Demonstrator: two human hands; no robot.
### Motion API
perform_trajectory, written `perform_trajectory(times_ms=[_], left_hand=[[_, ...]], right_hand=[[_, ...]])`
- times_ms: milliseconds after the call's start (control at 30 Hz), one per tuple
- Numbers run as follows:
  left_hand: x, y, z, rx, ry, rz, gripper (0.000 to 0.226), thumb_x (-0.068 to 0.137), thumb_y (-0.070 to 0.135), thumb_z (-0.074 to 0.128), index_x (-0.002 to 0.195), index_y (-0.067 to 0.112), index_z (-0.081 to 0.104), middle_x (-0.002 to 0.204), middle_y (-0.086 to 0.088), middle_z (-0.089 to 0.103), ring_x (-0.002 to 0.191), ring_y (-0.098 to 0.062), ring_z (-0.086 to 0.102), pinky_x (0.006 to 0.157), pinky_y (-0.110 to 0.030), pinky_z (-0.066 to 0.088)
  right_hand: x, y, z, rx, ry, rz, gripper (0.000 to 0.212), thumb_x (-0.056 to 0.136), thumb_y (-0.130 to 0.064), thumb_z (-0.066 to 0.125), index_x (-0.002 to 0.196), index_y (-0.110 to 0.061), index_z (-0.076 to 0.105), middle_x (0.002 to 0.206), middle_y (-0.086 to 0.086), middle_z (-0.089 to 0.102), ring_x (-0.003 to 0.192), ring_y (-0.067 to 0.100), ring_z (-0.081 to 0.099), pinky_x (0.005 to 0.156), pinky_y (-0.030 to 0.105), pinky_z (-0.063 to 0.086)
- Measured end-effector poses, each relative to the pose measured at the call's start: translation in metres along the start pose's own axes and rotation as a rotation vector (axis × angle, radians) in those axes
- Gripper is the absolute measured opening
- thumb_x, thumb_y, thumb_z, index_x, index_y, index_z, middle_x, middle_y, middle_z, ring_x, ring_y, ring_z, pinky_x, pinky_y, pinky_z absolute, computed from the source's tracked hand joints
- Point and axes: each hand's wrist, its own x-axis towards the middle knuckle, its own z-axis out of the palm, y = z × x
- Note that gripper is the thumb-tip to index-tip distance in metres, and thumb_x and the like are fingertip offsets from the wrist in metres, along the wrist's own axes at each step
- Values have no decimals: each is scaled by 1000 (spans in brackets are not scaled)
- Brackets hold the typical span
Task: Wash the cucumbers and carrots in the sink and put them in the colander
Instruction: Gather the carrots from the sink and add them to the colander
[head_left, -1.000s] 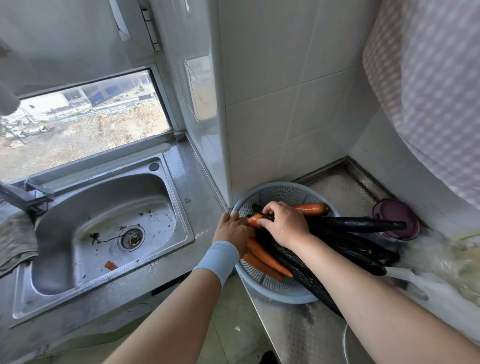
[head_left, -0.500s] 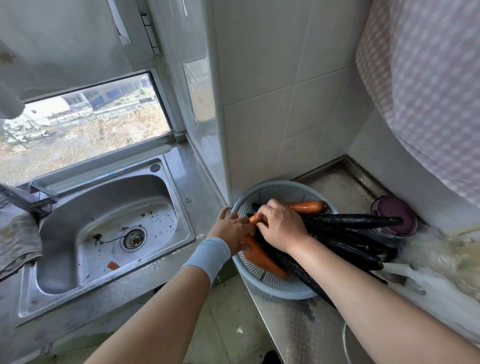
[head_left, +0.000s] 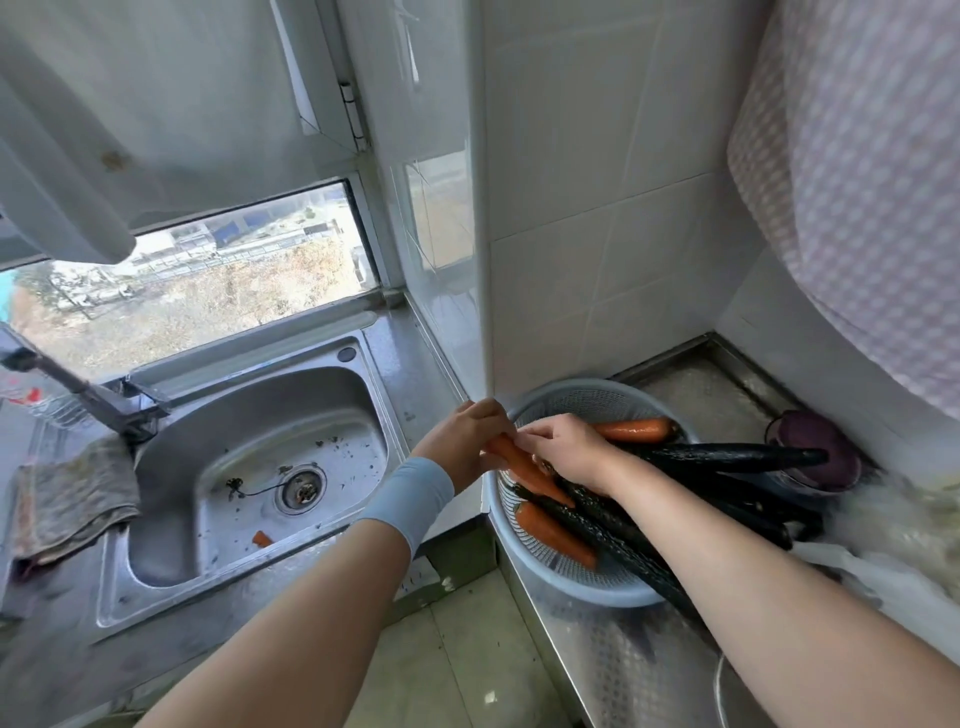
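Note:
A pale blue colander (head_left: 566, 397) stands on the steel counter right of the sink (head_left: 249, 467). It holds several orange carrots and long dark cucumbers (head_left: 727, 457) that stick out over its right rim. My left hand (head_left: 462, 441) and my right hand (head_left: 563, 452) both grip one carrot (head_left: 519, 465) at the colander's left rim. Another carrot (head_left: 631, 428) lies at the back and one more carrot (head_left: 553, 532) lies at the front. The sink is empty except for a small carrot piece (head_left: 261, 539).
A faucet (head_left: 78, 389) reaches over the sink's left side, with a rag (head_left: 67, 499) below it. A purple lidded jar (head_left: 813, 452) stands behind the cucumbers. White plastic bags (head_left: 893, 545) lie at the right. A tiled wall corner (head_left: 483, 260) rises just behind the colander.
Both hands have closed round one carrot and raised its end over the colander's left rim. The view has tilted upward.

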Motion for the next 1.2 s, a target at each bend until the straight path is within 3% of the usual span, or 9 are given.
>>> perform_trajectory(times_ms=[167,267,467,633,767,867,933,1100,1200], left_hand=[[17,3,-18,-115,157,4,32,75,19,82,104,16,70,108,-1,60,94,-20,57,86,-27,50],[28,7,-19,-185,153,-48,39,72,17,84,107,16,67,108,0,61,93,-18,58,88,-26,50],[46,14,-17,-677,171,-546,34,72,13,84,101,21,67,98,-2,64,83,-12,62,73,-15,53],[50,18,-13,-1049,225,-859,35,75,25,83,97,5,65,99,-16,66,78,-21,69,62,-32,61],[49,17,-7,-1239,122,-1039,49,77,45,78,99,4,64,88,-16,71,75,-24,73,76,-37,61],[47,17,-2,-1433,74,-1094,63,73,46,81,111,-1,63,79,-13,73,74,-24,73,80,-33,60],[48,23,1,-1477,75,-1123,64,71,37,84,114,-4,61,82,-16,74,74,-23,73,68,-28,60],[48,35,14,-1696,247,-1175,61,72,27,85,121,4,57,94,-17,75,85,-23,74,69,-29,61],[45,48,24,-1920,354,-1125,50,82,16,76,126,2,57,104,-20,72,86,-23,74,55,-24,58]], right_hand=[[0,-17,-9,471,161,64,14,88,-27,76,97,-16,78,90,5,78,87,20,75,79,35,59],[-4,-25,-18,483,213,114,17,87,-28,76,99,-16,76,88,3,78,80,14,72,62,23,49],[-1,-17,-29,565,251,187,9,96,-23,63,93,-18,69,90,2,75,74,16,69,73,33,49],[-6,-11,-29,483,151,194,13,101,-24,56,97,-16,65,94,17,75,75,30,73,53,28,48],[-6,-13,-26,401,151,162,16,104,-21,49,99,-11,60,68,8,72,43,20,56,37,22,32],[-4,-9,-27,397,206,179,16,104,-21,48,100,-9,57,67,14,69,35,18,47,36,20,24],[-2,-5,-27,337,254,178,17,103,-24,50,100,-9,58,74,20,72,35,19,48,36,21,25],[-2,-2,-30,334,348,192,19,102,-25,52,97,-8,57,85,25,73,36,20,51,34,18,26],[-7,0,-38,408,371,238,16,103,-25,48,95,-12,54,83,19,74,36,20,49,35,18,25]])
